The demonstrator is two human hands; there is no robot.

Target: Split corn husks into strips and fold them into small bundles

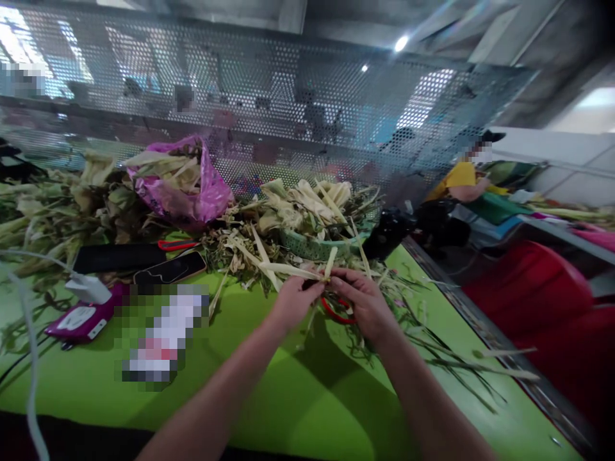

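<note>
one green desk [230, 384] carries everything close by. on it are one pink plastic bag [211, 192] filled with dry husks, one green basket [317, 246] heaped with pale corn husks [307, 202], one black slab [115, 258], one phone [170, 267] with a curved line on its screen, one masked-out object [166, 333], one purple packet [81, 323] and one white plug [89, 288]. two red loops show: one red loop [177, 244] beside the phone, and another red loop [339, 314] partly hidden beneath the hands. the loose husks and stalks are too tangled to count.

two bare hands meet in front of the basket, just above the desk. the left hand [293, 301] is nearly closed, thumb and fingertips pinched together on the husk strips [288, 269]. the right hand [368, 304] is curled likewise, its thumb and forefinger gripping at the same spot. two pale strip ends stick out from between the fingertips, one pointing left, one standing up; whether they belong to one piece cannot be told.

one person in yellow [456, 179] is beyond the desk's right side, and one perforated metal screen [269, 96] stands behind.
</note>
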